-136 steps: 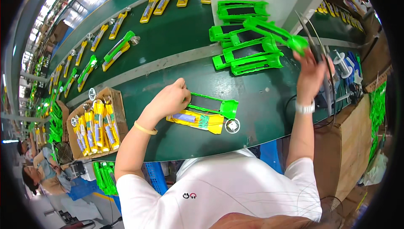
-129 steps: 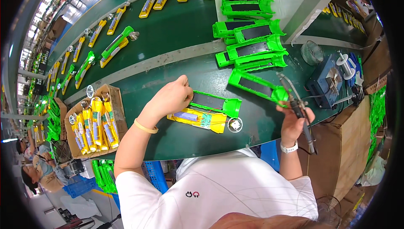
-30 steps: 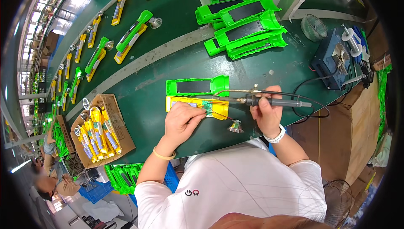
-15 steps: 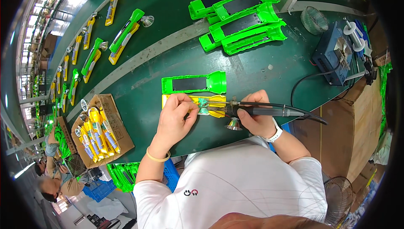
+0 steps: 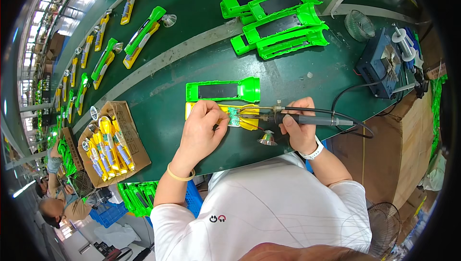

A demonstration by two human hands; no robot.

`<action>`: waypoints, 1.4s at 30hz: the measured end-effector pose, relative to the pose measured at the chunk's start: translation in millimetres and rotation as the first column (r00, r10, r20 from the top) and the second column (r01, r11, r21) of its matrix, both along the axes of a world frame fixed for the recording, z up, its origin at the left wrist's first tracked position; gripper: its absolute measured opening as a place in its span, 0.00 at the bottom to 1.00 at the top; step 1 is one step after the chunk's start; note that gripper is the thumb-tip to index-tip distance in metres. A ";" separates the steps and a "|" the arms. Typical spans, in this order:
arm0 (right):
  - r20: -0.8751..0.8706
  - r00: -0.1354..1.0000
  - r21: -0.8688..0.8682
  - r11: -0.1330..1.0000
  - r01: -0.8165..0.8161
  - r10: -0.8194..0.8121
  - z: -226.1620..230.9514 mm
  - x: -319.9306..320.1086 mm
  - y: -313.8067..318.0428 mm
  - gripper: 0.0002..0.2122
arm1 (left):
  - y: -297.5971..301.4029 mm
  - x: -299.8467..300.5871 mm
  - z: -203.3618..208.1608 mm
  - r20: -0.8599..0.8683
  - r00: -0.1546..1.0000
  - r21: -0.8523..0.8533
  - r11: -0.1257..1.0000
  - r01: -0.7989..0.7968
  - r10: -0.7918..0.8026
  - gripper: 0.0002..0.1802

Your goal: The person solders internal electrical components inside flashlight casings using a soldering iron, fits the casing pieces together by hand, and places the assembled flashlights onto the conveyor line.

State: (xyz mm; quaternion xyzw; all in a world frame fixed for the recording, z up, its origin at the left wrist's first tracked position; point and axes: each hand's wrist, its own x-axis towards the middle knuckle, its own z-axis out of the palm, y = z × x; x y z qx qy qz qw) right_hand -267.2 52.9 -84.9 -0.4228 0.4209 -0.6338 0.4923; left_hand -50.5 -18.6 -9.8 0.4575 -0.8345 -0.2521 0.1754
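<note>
Two hands work on the smooth green bench (image 5: 297, 83): left hand (image 5: 201, 126) fingers pinch a small circuit board (image 5: 234, 116) on the yellow plastic shell (image 5: 218, 113); right hand (image 5: 297, 129) grips a slim soldering iron (image 5: 288, 117).

Between my left hand (image 5: 201, 129) and right hand (image 5: 298, 127) a flat casing half (image 5: 223, 113) lies on the table (image 5: 297, 76), with a second casing half (image 5: 222, 89) just behind it and a small reflector cup (image 5: 267, 139) just before my right hand. Left of my left hand sits a carton (image 5: 126, 119) of assembled units; far behind the hands lies a stack of casings (image 5: 276, 16), and right of my right hand stands the soldering station (image 5: 382, 66).
</note>
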 end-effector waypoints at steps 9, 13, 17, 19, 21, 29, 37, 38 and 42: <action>0.102 0.993 0.052 0.998 0.044 -0.050 7.4 -0.1 -0.7 0.12 | 5.5 8.7 31.3 0.152 0.981 -0.306 0.950 -0.065 0.117 0.19; 0.130 0.990 0.075 0.996 0.049 -0.059 10.7 -0.3 -2.3 0.12 | 19.7 37.5 43.0 0.351 0.924 -0.058 0.988 -0.143 0.154 0.12; 0.171 0.983 0.089 0.995 0.049 -0.063 12.5 1.0 -4.9 0.12 | 24.9 30.7 29.2 -0.057 0.954 0.397 0.884 -0.248 0.294 0.06; 0.169 0.984 0.076 0.996 0.048 -0.060 12.6 0.3 -1.9 0.13 | 22.0 30.1 19.2 -0.242 0.920 0.452 0.875 -0.175 0.309 0.11; 0.168 0.984 0.069 0.996 0.053 -0.064 12.2 -1.1 2.5 0.14 | 14.6 24.7 14.7 -0.193 0.975 0.196 0.978 -0.069 0.108 0.13; 0.131 0.986 0.089 0.991 0.095 -0.107 10.9 -0.1 9.3 0.12 | -6.1 13.4 -1.3 0.037 0.947 -0.348 0.884 0.312 -0.320 0.15; 0.051 0.998 0.088 0.995 0.039 -0.043 4.0 -6.0 6.8 0.11 | -11.2 12.7 8.4 0.167 0.908 -0.298 0.858 0.418 -0.384 0.13; 0.059 0.997 0.084 0.996 0.036 -0.041 5.6 -5.9 6.2 0.11 | -11.9 13.8 8.2 0.168 0.902 -0.288 0.855 0.430 -0.397 0.13; 0.063 0.998 0.049 0.999 -0.019 0.015 4.6 -7.5 5.8 0.11 | -12.4 11.2 8.4 0.181 0.896 -0.287 0.850 0.442 -0.405 0.13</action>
